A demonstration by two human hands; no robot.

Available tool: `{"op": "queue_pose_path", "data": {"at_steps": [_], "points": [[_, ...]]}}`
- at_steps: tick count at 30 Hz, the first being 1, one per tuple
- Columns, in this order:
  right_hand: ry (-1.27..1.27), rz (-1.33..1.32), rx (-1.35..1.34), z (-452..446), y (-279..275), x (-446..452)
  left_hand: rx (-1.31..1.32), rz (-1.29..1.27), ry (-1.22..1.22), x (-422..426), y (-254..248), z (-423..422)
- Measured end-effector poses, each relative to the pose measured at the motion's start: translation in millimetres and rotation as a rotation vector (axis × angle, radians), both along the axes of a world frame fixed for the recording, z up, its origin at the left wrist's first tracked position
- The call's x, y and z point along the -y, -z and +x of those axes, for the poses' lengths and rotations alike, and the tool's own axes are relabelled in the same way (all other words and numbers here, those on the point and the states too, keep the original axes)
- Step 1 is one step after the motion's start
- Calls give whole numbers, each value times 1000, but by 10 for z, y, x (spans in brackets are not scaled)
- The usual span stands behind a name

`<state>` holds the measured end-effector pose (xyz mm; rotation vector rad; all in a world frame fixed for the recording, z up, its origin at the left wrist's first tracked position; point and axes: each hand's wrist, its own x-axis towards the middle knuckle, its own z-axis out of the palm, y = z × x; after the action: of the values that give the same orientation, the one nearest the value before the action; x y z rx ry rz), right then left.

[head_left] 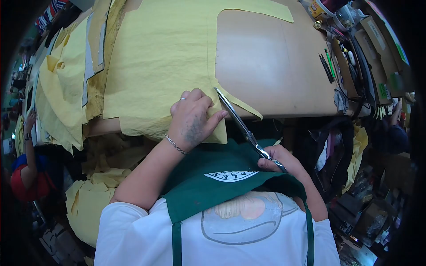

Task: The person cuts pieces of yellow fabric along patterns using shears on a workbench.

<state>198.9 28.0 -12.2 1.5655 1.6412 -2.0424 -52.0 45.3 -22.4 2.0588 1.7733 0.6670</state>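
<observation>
Yellow fabric [164,57] lies spread over the brown tabletop [266,53], with a large cut-away area on its right side. On the fabric near the front edge rests my left hand [191,117], its fingers bent against the cloth and the thumb pointing right. Large metal scissors [242,124] are held in my right hand [277,158], below the table's front edge. Their tips touch the fabric edge just right of my left hand, and the blades look nearly closed. A narrow yellow strip [242,104] curves away to the right from the tips.
Cardboard pattern pieces [95,53] and draped yellow cloth [60,88] lie at the left. Pens [327,66], boxes [377,53] and a jar [318,9] crowd the right end. Other people's arms [30,146] show at the far left and far right.
</observation>
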Motion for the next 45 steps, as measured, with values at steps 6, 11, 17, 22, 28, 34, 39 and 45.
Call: {"op": "queue_pose_path", "data": {"at_steps": [6,11,17,22,28,34,39,45], "points": [[-3,-75,-83,37,8,-72,222,224,141,-2,122,24],[-53,-146,-152,36,66,-235,221,192,181,50,129,24],[-153,-106,-196,-74,113,-367,133,206,200,139,60,44],[-185,-93,-211,-109,108,-409,76,208,190,166,25,62],[-205,-80,-196,-100,98,-429,86,214,179,172,31,66],[-205,-57,-160,-95,99,-448,102,203,191,178,17,69],[-191,-46,-141,-79,148,-437,130,209,197,181,33,71],[-155,-17,-107,-70,173,-406,194,176,186,174,63,64]]}}
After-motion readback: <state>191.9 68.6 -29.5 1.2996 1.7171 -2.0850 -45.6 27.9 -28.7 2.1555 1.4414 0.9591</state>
